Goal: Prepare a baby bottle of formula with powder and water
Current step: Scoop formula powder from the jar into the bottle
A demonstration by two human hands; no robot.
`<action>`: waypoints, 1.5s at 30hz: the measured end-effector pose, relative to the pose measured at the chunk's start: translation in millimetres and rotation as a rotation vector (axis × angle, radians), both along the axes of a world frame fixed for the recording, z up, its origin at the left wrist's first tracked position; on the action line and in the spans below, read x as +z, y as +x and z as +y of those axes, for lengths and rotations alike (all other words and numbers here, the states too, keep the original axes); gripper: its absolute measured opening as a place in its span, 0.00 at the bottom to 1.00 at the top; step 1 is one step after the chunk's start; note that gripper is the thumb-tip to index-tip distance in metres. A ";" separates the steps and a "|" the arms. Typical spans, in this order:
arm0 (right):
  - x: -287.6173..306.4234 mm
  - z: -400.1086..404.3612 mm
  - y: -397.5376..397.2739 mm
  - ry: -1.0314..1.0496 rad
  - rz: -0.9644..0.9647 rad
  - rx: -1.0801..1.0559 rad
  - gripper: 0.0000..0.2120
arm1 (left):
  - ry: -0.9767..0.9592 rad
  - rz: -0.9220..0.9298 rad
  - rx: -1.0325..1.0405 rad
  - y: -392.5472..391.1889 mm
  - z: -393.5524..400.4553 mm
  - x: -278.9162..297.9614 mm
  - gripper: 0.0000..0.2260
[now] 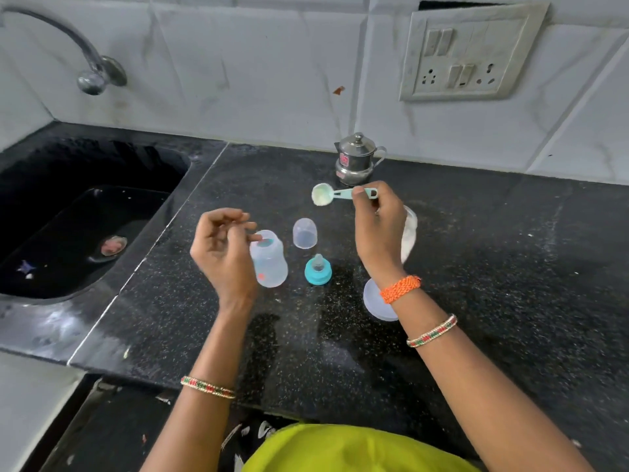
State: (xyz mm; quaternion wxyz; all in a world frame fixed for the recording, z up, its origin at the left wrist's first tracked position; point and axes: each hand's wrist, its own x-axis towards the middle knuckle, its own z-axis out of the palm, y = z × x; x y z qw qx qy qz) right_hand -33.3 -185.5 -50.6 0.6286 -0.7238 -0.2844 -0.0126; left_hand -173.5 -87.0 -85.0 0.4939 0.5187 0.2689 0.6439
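A person stood at a black counter (476, 267) with an open, uncapped bottle (269, 258) upright at its middle. The right hand (377, 226) pinched the handle of a teal scoop (340, 194) between thumb and fingers, holding it level in the air beyond and right of the bottle, its bowl heaped with pale powder. The left hand (223, 245) hovered just left of the bottle, fingers loosely curled and gripping nothing, one fingertip at the bottle's rim; whether it touched could not be told.

Right of the bottle, a clear cap (305, 233) sat mouth down, and nearer the person a teal nipple ring (318, 269) stood on the counter, both apart from the bottle. Farther right, a powder container (408, 236) showed partly behind the right wrist, with a round white lid (376, 301) lying flat below it. A small steel pot (357, 158) with a lid stood against the tiled wall, well beyond the bottle. A sink (85, 216) and tap (92, 73) lay far to the bottle's left.
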 end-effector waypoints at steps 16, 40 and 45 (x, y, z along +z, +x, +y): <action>-38.4 33.3 -44.2 -0.298 -0.442 0.184 0.08 | -0.088 0.596 -0.333 -30.1 17.7 -63.4 0.30; -31.2 25.6 -40.0 -0.460 -1.106 0.079 0.11 | -0.099 0.477 -0.427 -18.0 21.4 -69.9 0.25; -33.3 24.6 -39.6 -0.483 -1.069 0.096 0.10 | -0.091 0.475 -0.430 -17.8 22.2 -72.2 0.25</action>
